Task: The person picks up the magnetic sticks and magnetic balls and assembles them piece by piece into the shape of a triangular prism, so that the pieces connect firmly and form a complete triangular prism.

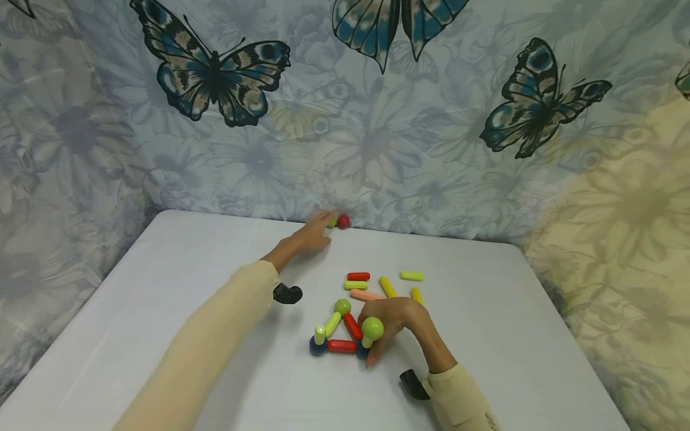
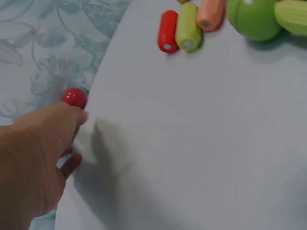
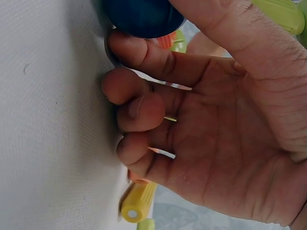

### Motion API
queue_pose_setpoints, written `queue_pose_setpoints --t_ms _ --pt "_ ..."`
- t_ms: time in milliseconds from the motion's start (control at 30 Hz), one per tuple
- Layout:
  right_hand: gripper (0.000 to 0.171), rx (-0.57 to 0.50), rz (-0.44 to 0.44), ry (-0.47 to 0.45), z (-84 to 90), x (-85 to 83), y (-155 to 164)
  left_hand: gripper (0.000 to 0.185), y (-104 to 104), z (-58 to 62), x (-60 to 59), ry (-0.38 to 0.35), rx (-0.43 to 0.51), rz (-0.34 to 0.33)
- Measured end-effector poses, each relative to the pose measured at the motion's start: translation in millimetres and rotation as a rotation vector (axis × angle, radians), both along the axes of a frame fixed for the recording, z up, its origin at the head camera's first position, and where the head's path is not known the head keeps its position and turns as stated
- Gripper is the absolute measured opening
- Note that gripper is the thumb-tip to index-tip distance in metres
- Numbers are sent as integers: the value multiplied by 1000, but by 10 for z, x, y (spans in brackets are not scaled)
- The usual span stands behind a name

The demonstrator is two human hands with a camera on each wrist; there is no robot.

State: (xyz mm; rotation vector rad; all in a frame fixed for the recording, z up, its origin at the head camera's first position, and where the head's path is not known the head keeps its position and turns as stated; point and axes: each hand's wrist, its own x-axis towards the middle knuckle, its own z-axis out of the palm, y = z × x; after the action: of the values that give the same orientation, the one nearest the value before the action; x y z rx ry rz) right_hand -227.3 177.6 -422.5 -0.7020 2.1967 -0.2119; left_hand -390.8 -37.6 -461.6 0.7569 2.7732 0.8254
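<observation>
Backdrop cloth point(image 1: 377, 149): pale floral print with large butterflies, hung behind and beside the table; no lettering or brand readable on anything here.

Table point(image 1: 162, 311): white top, front edge cut off in the head view.

Left hand point(image 1: 312, 235): stretched to the far edge of the table, fingertips at the red ball point(image 1: 343, 221), which sits against the cloth. A second, greenish piece beside the ball is mostly hidden by the fingers. Wrist view shows the fingers loosely bent and the ball just past them; whether they actually hold anything cannot be told.

Right hand point(image 1: 396, 320): fingers curled down, tips pressing on the table, thumb and forefinger around the corner of the built frame at the dark blue ball point(image 3: 143, 17) and a green knobbed piece point(image 1: 372, 329).

Frame point(image 1: 341, 335): red and lime rods joined by balls, forming a triangle, near the table's middle.

Loose rods point(image 1: 377, 284): red, lime, peach, yellow, just beyond the right hand; some partly covered by it.
</observation>
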Motion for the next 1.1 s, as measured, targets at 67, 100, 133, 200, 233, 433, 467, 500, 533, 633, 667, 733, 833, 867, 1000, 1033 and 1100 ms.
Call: queue_pose_setpoints --t_ms 67,100,133,200,233,433,467,500,533,633,667,733,833,867,1000,1033,1100 --pt "36 -1 10 4 -10 1 -8 78 -8 -22 39 -20 8 78" --pt "36 4 8 5 -8 6 -8 80 -10 -32 55 -28 20 112" --pt "36 9 1 4 -5 12 -7 82 -10 -40 69 -32 24 140" --pt "36 19 -6 7 -3 14 -4 82 -9 -42 94 -46 23 187" --pt "36 23 -8 8 -2 16 -5 80 -11 -45 100 -43 13 201" --pt "33 17 11 9 -22 -3 -30 46 -64 -84 96 0 4 270" --pt "33 17 16 7 -25 -9 -34 39 -77 -92 94 11 6 270" --pt "33 18 17 6 -28 -14 -37 33 -93 -98 92 25 7 265" --pt "33 18 20 10 -30 -18 -40 28 -108 -105 93 40 14 256" --pt "33 8 25 10 -35 -31 -51 26 -153 -136 136 63 84 236" --pt "34 3 30 7 -37 -35 -55 29 -167 -149 182 66 125 223" --pt "35 -5 36 8 -37 -42 -58 37 -194 -149 341 68 228 180" --pt "35 -9 40 11 -34 -50 -54 43 -250 -96 736 55 386 68" --pt "35 -6 39 13 -29 -51 -49 41 -277 -63 891 49 436 21" --pt "33 -1 41 17 -17 -45 -23 36 -426 68 1484 33 601 -169" --pt "33 -3 44 17 -13 -41 -16 35 -464 88 1605 45 623 -216" --pt "34 -7 49 22 -12 -38 0 35 -526 103 1802 96 637 -314"
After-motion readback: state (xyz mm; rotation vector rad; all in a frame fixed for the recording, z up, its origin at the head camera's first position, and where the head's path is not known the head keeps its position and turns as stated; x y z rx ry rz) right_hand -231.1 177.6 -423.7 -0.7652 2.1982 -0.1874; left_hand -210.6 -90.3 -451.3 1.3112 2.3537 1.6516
